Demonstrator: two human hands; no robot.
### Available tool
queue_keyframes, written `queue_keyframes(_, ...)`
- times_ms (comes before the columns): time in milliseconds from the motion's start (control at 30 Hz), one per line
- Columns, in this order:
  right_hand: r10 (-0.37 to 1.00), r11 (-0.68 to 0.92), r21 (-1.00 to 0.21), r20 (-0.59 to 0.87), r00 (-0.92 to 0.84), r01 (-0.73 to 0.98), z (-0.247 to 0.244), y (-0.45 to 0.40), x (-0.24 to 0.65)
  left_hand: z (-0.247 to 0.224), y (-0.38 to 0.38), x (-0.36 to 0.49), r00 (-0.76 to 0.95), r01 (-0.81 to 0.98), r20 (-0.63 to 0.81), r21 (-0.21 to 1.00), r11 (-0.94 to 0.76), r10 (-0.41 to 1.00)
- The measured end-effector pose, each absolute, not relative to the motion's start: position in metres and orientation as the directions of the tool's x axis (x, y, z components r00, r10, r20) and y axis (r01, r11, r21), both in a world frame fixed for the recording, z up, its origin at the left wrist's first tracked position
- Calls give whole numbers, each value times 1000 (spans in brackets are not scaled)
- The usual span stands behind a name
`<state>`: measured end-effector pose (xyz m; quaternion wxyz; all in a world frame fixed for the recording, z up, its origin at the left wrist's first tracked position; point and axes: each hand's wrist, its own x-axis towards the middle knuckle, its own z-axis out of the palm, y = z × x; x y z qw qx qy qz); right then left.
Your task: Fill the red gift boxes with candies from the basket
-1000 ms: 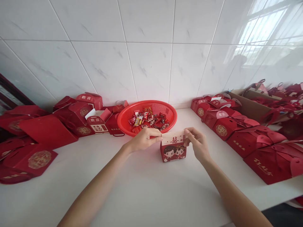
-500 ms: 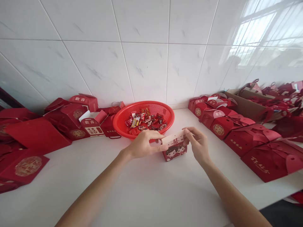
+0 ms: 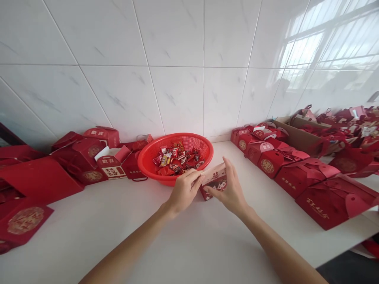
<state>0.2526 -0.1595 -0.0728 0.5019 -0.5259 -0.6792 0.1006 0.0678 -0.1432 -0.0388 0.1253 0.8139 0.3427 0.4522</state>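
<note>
A small red box (image 3: 215,183) with a pale printed top part and cartoon faces on its front stands on the white table. My left hand (image 3: 186,189) pinches the box's left upper edge between thumb and fingers. Around its right side is my right hand (image 3: 229,189), the thumb across the front and the fingers at the right and back edge. Part of the front is hidden by that thumb. Just behind my left hand sits a red plastic basket (image 3: 204,142) holding several wrapped candies (image 3: 177,157).
Red gift boxes (image 3: 91,157) cluster at the left. A row of red boxes (image 3: 299,177) runs along the right, with a cardboard carton (image 3: 299,132) of more boxes behind it. The tiled wall (image 3: 177,98) rises behind the white table (image 3: 189,244).
My left hand has closed on the box's upper left edge. My right thumb has moved down across the front. The view has shifted slightly.
</note>
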Motion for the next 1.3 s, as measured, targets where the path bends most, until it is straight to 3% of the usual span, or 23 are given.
queue_keyframes(400, 880, 226, -671, 452, 148, 706, -83, -153, 245, -64, -146, 73, 346, 352, 554, 671, -653, 757)
queue_keyframes(567, 897, 147, -709, 389, 208, 690, -78, -145, 258, -102, -170, 64, 406, 382, 548, 625, -680, 732)
queue_keyframes(767, 859, 70, -749, 381, 342, 659, -80, -122, 296, -115, -195, 54, 645, 361, 296, 694, -623, 704)
queue_keyframes(933, 831, -42, -780, 319, 455, 624, -95, -103, 326, -109, -192, 57, 633, 286, 282, 780, -556, 721)
queue_keyframes(1100, 837, -256, -632, 234, 495, 731, -95, -98, 329, -112, -190, 57, 638, 253, 266, 814, -523, 723)
queue_keyframes(1300, 885, -299, -549, 147, 442, 781, -84, -95, 314, -113, -191, 57, 647, 261, 278, 794, -549, 710)
